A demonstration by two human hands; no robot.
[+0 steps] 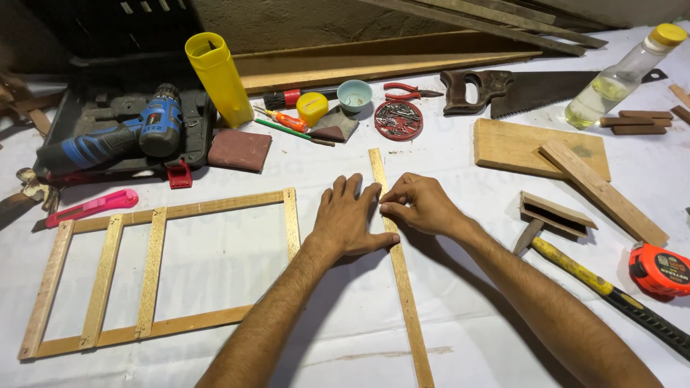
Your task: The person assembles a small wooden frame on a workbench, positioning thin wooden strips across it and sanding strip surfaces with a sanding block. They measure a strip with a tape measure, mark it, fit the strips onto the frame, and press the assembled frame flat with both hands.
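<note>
A long thin wooden strip (405, 287) lies on the white table, running from the back toward me. My left hand (348, 216) rests flat beside it, fingers spread, with the thumb pressing on the strip. My right hand (422, 203) pinches its fingertips together on the strip, just right of the left hand's fingers; whether something small is between them I cannot tell. A wooden ladder-like frame (154, 269) with several crossbars lies to the left of my left hand.
A hammer (575, 266) with a yellow handle and an orange tape measure (658, 268) lie to the right. Wood blocks (539, 149), a handsaw (517, 90), a red lid of nails (397, 119), a blue drill (122, 136) in its case, and a pink cutter (90, 208) surround the work area.
</note>
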